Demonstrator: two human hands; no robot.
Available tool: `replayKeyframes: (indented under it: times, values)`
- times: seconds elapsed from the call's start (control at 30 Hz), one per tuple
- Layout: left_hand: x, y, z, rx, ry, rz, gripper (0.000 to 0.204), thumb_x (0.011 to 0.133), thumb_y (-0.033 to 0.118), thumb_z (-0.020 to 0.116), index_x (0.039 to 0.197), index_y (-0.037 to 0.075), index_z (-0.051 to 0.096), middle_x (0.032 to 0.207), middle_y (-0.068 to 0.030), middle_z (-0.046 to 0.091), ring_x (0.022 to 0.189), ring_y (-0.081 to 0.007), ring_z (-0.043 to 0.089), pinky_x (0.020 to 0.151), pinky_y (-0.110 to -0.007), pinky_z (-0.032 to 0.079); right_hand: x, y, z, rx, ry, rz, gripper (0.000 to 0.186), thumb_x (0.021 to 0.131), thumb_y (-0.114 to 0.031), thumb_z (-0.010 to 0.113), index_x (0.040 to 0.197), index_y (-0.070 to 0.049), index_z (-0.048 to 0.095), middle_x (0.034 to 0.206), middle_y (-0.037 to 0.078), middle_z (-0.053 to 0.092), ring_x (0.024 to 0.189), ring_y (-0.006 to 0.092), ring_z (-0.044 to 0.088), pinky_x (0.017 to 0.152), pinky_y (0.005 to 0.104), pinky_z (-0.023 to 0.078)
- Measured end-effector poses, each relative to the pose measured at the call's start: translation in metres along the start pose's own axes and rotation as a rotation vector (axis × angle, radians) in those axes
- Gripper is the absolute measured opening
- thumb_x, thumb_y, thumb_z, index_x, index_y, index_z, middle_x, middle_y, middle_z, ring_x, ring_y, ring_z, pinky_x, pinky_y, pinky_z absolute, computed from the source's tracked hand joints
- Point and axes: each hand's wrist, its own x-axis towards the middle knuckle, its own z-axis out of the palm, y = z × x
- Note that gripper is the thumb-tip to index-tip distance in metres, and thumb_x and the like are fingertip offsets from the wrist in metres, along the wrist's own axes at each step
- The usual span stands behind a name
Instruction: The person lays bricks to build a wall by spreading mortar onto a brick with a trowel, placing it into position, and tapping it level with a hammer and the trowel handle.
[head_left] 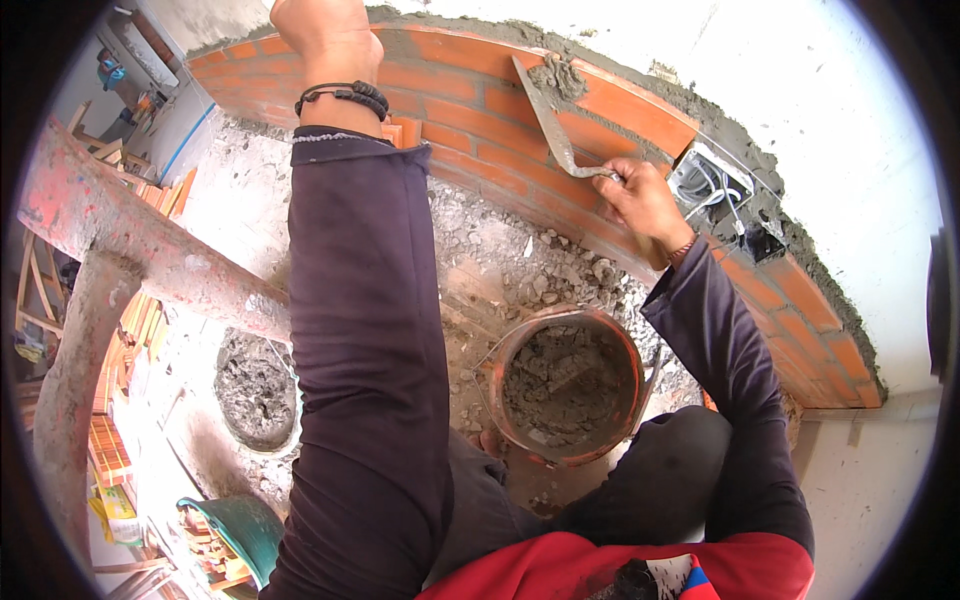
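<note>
My right hand (pixel 642 202) is wrapped round the handle of a pointing trowel (pixel 545 118), its narrow blade angled up and left against the brick wall (pixel 450 85). By the blade's tip a lump of grey mortar (pixel 558 78) clings to the top of the brickwork. My left arm reaches forward to the wall's upper edge. Only the wrist and heel of my left hand (pixel 325 35) show, the fingers cut off by the picture's edge. Just right of my right hand, an electrical box (pixel 710 182) with loose white cables sits in the wall.
A bucket of mortar (pixel 638 375) stands in front of my knees, with rubble (pixel 590 275) along the wall's foot. A round tub of mortar (pixel 255 392), a green bucket (pixel 250 530) and a thick, stained pole (pixel 160 245) are at left. Another person (pixel 112 72) is far left.
</note>
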Motion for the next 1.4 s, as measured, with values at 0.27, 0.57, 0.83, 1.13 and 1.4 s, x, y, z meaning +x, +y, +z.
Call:
replayKeyframes:
  times: [0.27, 0.57, 0.83, 1.13, 1.4]
  values:
    - [-0.019, 0.011, 0.008, -0.029, -0.026, -0.045, 0.028, 0.097, 0.020, 0.065, 0.105, -0.006, 0.069, 0.096, -0.0120, 0.071, 0.088, -0.0205, 0.068, 0.078, -0.030, 0.053, -0.030, 0.015, -0.011, 0.093, 0.129, 0.046, 0.019, 0.095, -0.019, 0.068, 0.092, -0.001, 0.069, 0.062, -0.001, 0.057, 0.057, 0.0054, 0.052, 0.053, 0.0282, 0.042]
    - [0.003, -0.003, 0.005, -0.038, -0.074, -0.102, 0.037, 0.099, 0.030, 0.061, 0.104, -0.006, 0.069, 0.099, -0.0119, 0.071, 0.094, -0.0208, 0.065, 0.085, -0.032, 0.049, -0.076, -0.004, -0.018, -0.278, 0.300, 0.009, 0.024, 0.090, -0.018, 0.068, 0.100, 0.003, 0.070, 0.069, 0.017, 0.064, 0.060, 0.0245, 0.060, 0.064, 0.0386, 0.050]
    - [0.007, -0.012, 0.000, -0.013, -0.082, -0.081, 0.035, 0.099, 0.031, 0.060, 0.104, -0.003, 0.069, 0.099, -0.0102, 0.071, 0.094, -0.0202, 0.065, 0.084, -0.032, 0.049, -0.115, -0.077, -0.043, -0.646, 0.148, -0.087, 0.029, 0.085, -0.014, 0.073, 0.112, -0.001, 0.069, 0.082, 0.026, 0.068, 0.079, 0.0450, 0.068, 0.071, 0.0495, 0.054]
    - [0.020, 0.010, -0.012, -0.054, 0.016, -0.053, 0.030, 0.100, 0.025, 0.061, 0.106, -0.003, 0.069, 0.098, -0.0096, 0.071, 0.092, -0.0184, 0.067, 0.082, -0.030, 0.052, -0.061, -0.038, -0.037, 0.588, -0.509, -0.106, 0.012, 0.099, -0.011, 0.068, 0.105, -0.001, 0.071, 0.069, 0.000, 0.064, 0.053, 0.0053, 0.056, 0.046, 0.0192, 0.043]
    - [-0.013, 0.046, 0.001, -0.041, 0.092, 0.023, 0.021, 0.095, 0.011, 0.068, 0.104, -0.008, 0.067, 0.092, -0.0136, 0.072, 0.080, -0.0205, 0.071, 0.069, -0.028, 0.055, -0.041, -0.015, -0.010, 0.477, -0.149, 0.024, 0.014, 0.102, -0.016, 0.064, 0.096, -0.004, 0.066, 0.063, -0.004, 0.057, 0.048, 0.0042, 0.050, 0.045, 0.0207, 0.040]
